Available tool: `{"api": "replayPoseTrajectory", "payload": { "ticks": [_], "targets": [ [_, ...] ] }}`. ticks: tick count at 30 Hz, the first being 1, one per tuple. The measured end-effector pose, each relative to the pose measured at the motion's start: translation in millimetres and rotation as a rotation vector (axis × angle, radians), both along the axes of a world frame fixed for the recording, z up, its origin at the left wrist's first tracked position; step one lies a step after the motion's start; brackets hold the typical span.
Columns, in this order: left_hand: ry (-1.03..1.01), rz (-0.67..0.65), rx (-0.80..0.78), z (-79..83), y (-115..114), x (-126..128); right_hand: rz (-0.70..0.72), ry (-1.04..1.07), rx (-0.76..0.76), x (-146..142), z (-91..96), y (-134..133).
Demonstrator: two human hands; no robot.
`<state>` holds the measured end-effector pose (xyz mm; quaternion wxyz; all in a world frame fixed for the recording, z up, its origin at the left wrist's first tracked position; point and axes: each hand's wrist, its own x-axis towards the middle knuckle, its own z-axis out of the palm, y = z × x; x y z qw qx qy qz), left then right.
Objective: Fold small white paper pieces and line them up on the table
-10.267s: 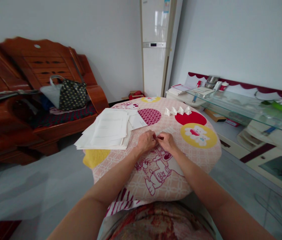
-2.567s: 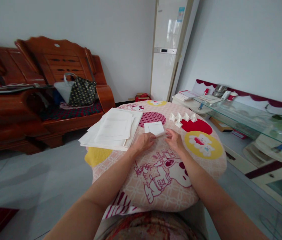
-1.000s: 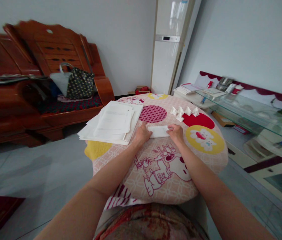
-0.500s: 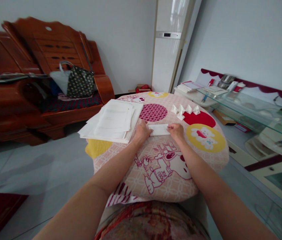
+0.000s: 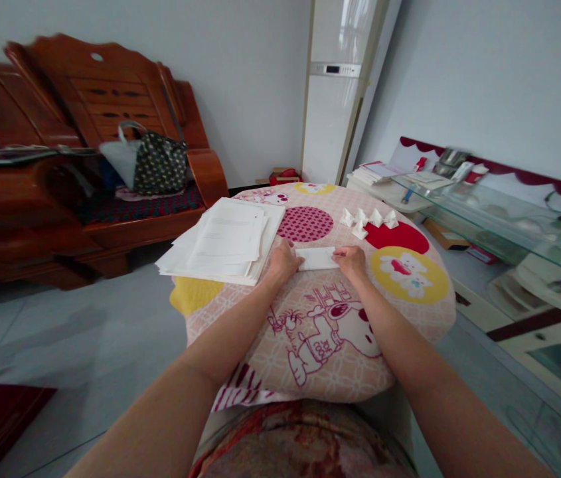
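Observation:
A folded strip of white paper (image 5: 317, 259) lies on the cloth-covered table (image 5: 240, 338) between my hands. Its left end is pinched by my left hand (image 5: 285, 261), fingers closed. At the opposite end, the thumb and fingers of my right hand (image 5: 351, 261) are closed on the paper. Left of my left hand is a stack of white sheets (image 5: 225, 239), the top ones slightly askew. Several small folded paper shapes (image 5: 360, 230) stand grouped beyond my right hand, close to the red patch of the cloth.
A wooden sofa (image 5: 101, 86) with a patterned bag (image 5: 160, 162) on it stands to the left. On the right runs a glass-topped cabinet (image 5: 499, 226) bearing papers and cups. A tall white air conditioner (image 5: 332, 106) fills the far corner, near a red box (image 5: 285, 176).

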<state>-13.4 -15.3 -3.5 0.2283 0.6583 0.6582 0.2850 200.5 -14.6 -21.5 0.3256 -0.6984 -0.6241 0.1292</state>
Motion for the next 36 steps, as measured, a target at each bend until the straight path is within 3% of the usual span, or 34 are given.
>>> {"api": "replayPoseTrajectory", "payload": {
  "ticks": [21, 24, 28, 32, 36],
  "targets": [
    [0.08, -0.033, 0.023, -0.2, -2, 1, 0.001, -0.041, -0.024, -2, 3.2, 1],
    [0.148, -0.12, 0.129, -0.7, -4, 2, -0.006, -0.071, -0.035, -4, 4.8, 1],
    [0.139, -0.344, 0.308, -8.7, 4, 4, -0.033, -0.116, -0.082, -7, 9.8, 1],
    [0.099, -0.568, 0.307, -22.2, 18, 4, -0.061, -0.203, -0.136, -11, 16.9, -3],
    [0.155, -0.576, 0.311, -26.7, 20, 6, -0.09, -0.248, -0.158, -11, 21.2, -9]
  ]
}}
